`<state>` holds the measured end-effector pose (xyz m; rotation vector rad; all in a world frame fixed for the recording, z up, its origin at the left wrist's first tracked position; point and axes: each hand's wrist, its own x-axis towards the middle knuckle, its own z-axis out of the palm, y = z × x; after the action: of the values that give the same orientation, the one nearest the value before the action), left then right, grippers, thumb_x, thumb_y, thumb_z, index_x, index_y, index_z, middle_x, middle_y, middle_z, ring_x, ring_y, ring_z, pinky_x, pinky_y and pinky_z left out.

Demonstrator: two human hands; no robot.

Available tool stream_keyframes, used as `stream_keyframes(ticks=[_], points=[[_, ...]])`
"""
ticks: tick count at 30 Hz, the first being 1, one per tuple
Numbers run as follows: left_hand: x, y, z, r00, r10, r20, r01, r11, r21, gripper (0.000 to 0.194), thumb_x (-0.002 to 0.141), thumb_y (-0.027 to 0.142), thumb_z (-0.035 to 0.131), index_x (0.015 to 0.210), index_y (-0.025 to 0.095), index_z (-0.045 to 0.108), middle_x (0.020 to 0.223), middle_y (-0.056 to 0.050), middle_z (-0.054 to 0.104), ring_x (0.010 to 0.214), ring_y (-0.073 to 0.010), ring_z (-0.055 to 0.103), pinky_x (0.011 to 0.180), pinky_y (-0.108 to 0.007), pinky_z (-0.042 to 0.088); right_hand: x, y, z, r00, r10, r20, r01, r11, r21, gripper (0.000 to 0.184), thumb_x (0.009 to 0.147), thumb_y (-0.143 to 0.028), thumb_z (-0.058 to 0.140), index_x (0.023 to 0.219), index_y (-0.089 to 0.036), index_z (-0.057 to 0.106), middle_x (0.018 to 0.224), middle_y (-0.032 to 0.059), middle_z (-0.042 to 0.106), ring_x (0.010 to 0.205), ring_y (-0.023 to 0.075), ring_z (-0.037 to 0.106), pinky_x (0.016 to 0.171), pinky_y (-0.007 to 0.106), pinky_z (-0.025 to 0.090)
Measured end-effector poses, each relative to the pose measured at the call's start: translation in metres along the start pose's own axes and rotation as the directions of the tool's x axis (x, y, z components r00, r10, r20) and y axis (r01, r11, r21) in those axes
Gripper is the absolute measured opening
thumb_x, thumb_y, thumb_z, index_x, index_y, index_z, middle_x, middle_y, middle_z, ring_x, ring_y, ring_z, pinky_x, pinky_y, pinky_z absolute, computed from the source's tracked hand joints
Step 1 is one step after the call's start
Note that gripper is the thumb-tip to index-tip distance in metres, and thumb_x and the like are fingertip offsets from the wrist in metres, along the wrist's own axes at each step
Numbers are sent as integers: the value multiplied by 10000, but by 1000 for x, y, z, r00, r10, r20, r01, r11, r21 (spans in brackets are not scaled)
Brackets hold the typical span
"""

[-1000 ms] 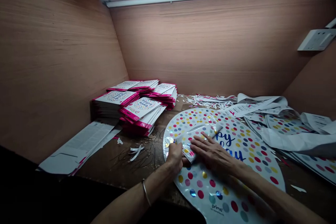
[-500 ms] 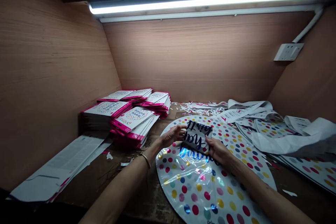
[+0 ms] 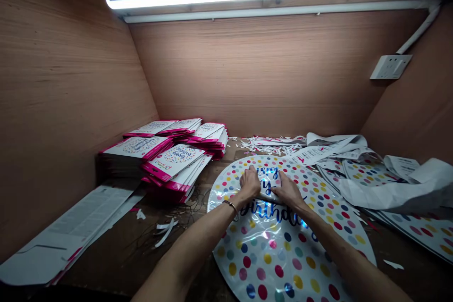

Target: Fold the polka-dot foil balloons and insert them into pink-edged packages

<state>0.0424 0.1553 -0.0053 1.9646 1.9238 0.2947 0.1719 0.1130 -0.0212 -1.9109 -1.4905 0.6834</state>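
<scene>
A round white foil balloon (image 3: 276,250) with coloured dots and blue "birthday" lettering lies flat on the wooden bench in front of me. A small folded piece of the same foil (image 3: 268,184) rests on its upper middle. My left hand (image 3: 249,182) presses down on the left side of that folded piece, fingers curled over it. My right hand (image 3: 288,190) presses the right side with fingers stretched forward and flat. A thin bracelet (image 3: 231,205) circles my left wrist.
Stacks of pink-edged packaged cards (image 3: 166,155) stand at the back left. Flat printed sheets (image 3: 71,229) lie along the left wall. More dotted balloons (image 3: 406,203) and crumpled white paper (image 3: 396,184) pile at the right. Paper strips (image 3: 272,144) litter the back. A wall socket (image 3: 390,66) sits upper right.
The folded foil piece, held up between both hands half a second ago, has come down onto the balloon. Both hands now press it flat, slightly farther from me.
</scene>
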Motion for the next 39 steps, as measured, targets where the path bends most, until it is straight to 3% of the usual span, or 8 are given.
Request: stream_keyframes(ticks=[6,13,17,21,25,28,33,39], points=[[-7,-1,17,967,242,-86,-226,961,162,236,910,142,392,1077,165,558,1188,-126,493,1123,-248,453,925,-406,379,-17,4,9,937,-343,65,337,843,-419,403,862,-223,440,1260,-237,508,1443,70,341,1340,292,211,1075,488,116],[-26,-3,10,964,218,-152,-195,968,156,367,885,206,453,1237,101,454,1157,-167,515,1122,-273,445,934,-413,375,-30,24,12,910,-378,169,402,708,-581,437,910,-308,354,1322,-196,443,1436,87,351,1326,237,281,1071,492,169],[-86,-34,-14,957,255,-136,-247,966,77,464,827,270,550,1256,129,444,1165,-126,539,1087,-236,492,911,-342,424,-92,24,16,853,-490,178,488,629,-605,407,894,-349,376,1263,-246,511,1379,77,438,1264,253,388,1032,527,232],[-177,-86,-26,787,596,-163,-617,768,-172,665,667,434,728,1249,214,492,1321,-117,466,1240,-305,394,1057,-448,292,-160,25,17,721,-683,118,596,524,-608,378,865,-426,428,1139,-242,611,1233,103,581,1124,286,519,978,524,271],[-259,-118,-8,922,74,-379,-296,765,-572,547,588,398,789,1095,319,604,1134,-81,603,1094,-313,536,949,-406,434,-195,26,24,549,-823,145,672,333,-661,452,808,-501,493,1098,-184,635,1152,175,616,1016,365,568,897,545,295],[-286,-115,11,895,-407,-183,27,458,-889,438,548,404,798,936,282,635,904,-57,652,855,-281,631,743,-352,528,-209,27,38,473,-866,164,712,265,-650,477,811,-523,488,1095,-169,635,1123,199,624,972,398,584,855,546,321],[-283,-101,12,871,-477,117,123,-19,-992,458,512,339,817,867,192,568,828,-39,635,725,-206,646,634,-289,525,-226,22,41,580,-792,191,750,427,-506,468,806,-494,523,1172,-212,600,1164,155,613,1027,397,569,849,523,393],[-272,-107,-11,934,-344,90,66,-80,-995,484,542,171,803,944,177,533,968,-42,627,682,-138,634,624,-240,512,-171,-12,-8,905,-344,249,352,936,13,712,746,-541,572,1341,-180,423,1314,136,501,1157,311,498,926,437,424]])
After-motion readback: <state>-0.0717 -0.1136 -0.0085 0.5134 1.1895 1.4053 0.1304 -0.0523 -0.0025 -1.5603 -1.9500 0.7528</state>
